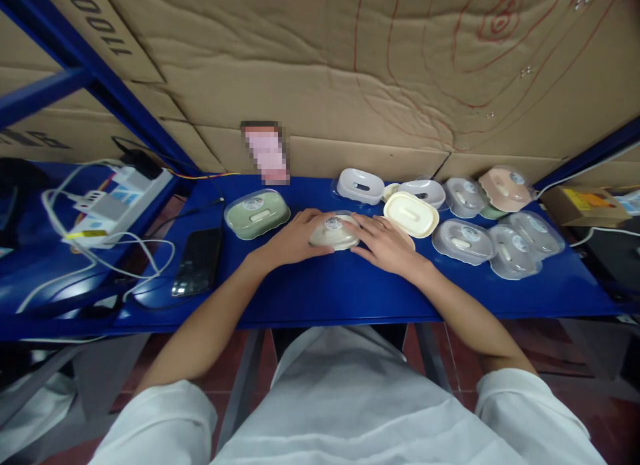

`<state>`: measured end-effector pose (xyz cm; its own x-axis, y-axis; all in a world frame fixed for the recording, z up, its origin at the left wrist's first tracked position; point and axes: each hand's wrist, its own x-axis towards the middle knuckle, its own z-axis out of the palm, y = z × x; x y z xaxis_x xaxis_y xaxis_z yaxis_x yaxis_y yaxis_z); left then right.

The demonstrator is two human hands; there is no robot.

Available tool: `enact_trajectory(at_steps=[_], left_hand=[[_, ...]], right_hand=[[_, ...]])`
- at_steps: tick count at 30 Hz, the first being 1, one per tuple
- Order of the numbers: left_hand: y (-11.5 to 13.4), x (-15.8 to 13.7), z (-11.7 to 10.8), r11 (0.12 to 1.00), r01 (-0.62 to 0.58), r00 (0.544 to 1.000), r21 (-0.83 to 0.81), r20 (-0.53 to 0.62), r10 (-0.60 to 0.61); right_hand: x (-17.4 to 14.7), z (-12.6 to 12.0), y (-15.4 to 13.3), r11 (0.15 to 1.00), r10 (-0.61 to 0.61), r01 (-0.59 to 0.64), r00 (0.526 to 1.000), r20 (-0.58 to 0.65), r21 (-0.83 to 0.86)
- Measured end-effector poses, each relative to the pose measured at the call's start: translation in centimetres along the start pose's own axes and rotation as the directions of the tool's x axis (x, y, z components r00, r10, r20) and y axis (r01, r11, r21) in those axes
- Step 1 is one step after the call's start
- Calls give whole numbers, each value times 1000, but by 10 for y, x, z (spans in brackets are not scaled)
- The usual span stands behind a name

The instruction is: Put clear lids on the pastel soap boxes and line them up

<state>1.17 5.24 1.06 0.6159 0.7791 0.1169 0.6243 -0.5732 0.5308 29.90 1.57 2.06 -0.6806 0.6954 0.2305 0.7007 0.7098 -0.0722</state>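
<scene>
A beige oval soap box (336, 234) with a clear cover and a round label sits on the table in front of me. My left hand (301, 237) grips its left end, fingers along the far side and thumb near the front. From the other side my right hand (383, 246) presses its fingers on the box's right end. Just beyond my right hand lies a cream soap box (411, 214), with a peach-coloured edge showing under it. A green soap box (257, 214) with a clear cover stands left of my left hand.
White soap box parts (361, 186) lie at the back. Several covered grey soap boxes (463, 242) and a pink one (505, 188) are grouped at right. A black phone (197, 262) lies at left, near white cables and a power strip (117, 205). Cardboard (310, 85) backs the blue table (325, 292).
</scene>
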Motion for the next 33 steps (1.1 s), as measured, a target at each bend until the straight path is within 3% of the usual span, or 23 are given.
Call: enact_trajectory(at_steps=[9, 17, 22, 26, 28, 33], left_hand=[[0, -1, 6, 999, -34, 999, 42, -20, 35], [-9, 2, 14, 994, -12, 983, 109, -183, 32], [-12, 9, 22, 983, 28, 964, 184, -263, 22], [4, 7, 14, 964, -9, 939, 267, -330, 100], [16, 3, 9, 954, -76, 948, 291, -276, 160], [32, -8, 8, 920, -227, 973, 320, 29, 230]], right_hand=[[0, -2, 4, 998, 42, -40, 998, 40, -45], [-7, -23, 13, 986, 167, -167, 986, 28, 6], [-14, -43, 9, 945, 327, -320, 924, 196, -67], [-13, -42, 10, 936, 340, -350, 885, 317, -27], [-12, -39, 14, 942, 319, -335, 894, 315, -4], [-12, -36, 22, 960, 255, -273, 943, 216, 57]])
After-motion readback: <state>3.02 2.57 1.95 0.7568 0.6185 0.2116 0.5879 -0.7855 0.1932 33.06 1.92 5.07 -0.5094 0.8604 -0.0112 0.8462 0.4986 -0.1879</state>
